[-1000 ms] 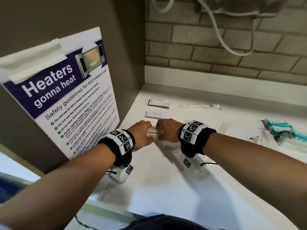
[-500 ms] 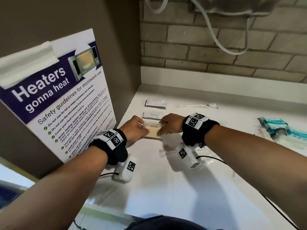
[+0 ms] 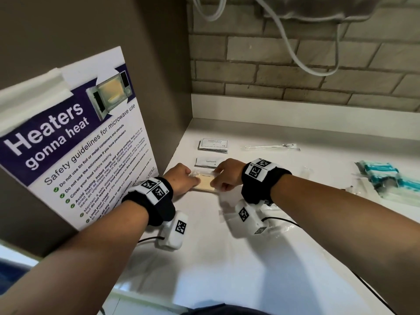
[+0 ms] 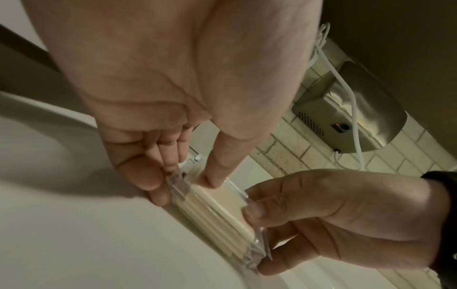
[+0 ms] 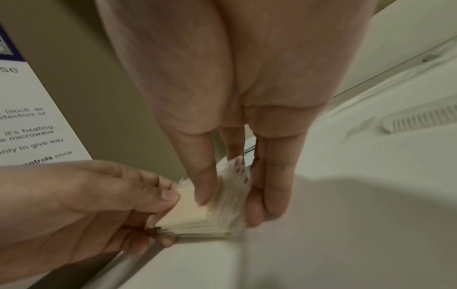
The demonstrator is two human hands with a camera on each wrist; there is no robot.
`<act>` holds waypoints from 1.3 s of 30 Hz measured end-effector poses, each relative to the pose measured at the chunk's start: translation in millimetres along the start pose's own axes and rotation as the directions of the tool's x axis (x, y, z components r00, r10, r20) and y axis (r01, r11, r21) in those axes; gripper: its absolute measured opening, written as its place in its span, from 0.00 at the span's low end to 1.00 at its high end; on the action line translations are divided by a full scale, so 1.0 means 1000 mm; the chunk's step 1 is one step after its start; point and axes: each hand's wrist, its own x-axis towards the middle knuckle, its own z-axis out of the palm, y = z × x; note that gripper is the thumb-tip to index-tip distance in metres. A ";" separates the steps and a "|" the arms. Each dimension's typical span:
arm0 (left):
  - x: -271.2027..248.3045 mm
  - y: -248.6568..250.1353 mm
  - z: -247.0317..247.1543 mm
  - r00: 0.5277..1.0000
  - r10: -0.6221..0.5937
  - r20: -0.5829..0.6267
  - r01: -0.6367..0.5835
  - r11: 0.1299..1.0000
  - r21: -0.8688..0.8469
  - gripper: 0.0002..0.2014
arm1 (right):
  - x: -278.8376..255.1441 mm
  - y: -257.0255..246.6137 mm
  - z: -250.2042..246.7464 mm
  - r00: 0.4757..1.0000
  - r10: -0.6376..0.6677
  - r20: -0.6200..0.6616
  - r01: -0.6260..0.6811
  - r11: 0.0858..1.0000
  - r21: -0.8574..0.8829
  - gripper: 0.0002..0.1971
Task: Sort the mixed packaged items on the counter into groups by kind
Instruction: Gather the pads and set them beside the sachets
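Note:
A stack of flat cream packets in clear wrap (image 3: 204, 183) sits on the white counter (image 3: 227, 264) near the left wall. My left hand (image 3: 192, 179) pinches its left end, with the thumb on top and the fingers along the side (image 4: 158, 183). My right hand (image 3: 216, 181) pinches the right end. The left wrist view shows the stack (image 4: 222, 211) edge-on, its layers lined up. The right wrist view shows the stack (image 5: 210, 215) with my right fingers (image 5: 267, 195) round its wrapped end.
Just beyond the hands lie a toothpaste sachet (image 3: 208, 162), shampoo sachets (image 3: 213, 145) and a long thin wrapped item (image 3: 270, 146). Teal packaged items (image 3: 386, 176) lie far right. Clear wrappers (image 3: 279, 223) lie under my right wrist. A microwave poster (image 3: 75, 142) leans at left.
Both hands have carried the stack a little left and down onto the counter. Both still hold it by its ends.

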 end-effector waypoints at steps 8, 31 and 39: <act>-0.030 0.034 -0.010 0.999 0.042 -0.017 -0.038 0.979 0.198 0.07 | -0.001 -0.005 -0.004 1.000 0.022 0.021 -0.021 0.999 -0.044 0.03; -0.008 0.027 -0.012 0.997 0.032 -0.073 -0.005 0.939 0.344 0.26 | -0.003 -0.013 -0.006 0.992 -0.008 -0.126 -0.032 0.949 -0.313 0.22; -0.012 0.028 -0.013 0.995 0.065 -0.078 -0.032 0.932 0.361 0.24 | -0.006 -0.004 -0.011 0.994 -0.063 -0.091 0.042 0.975 -0.220 0.23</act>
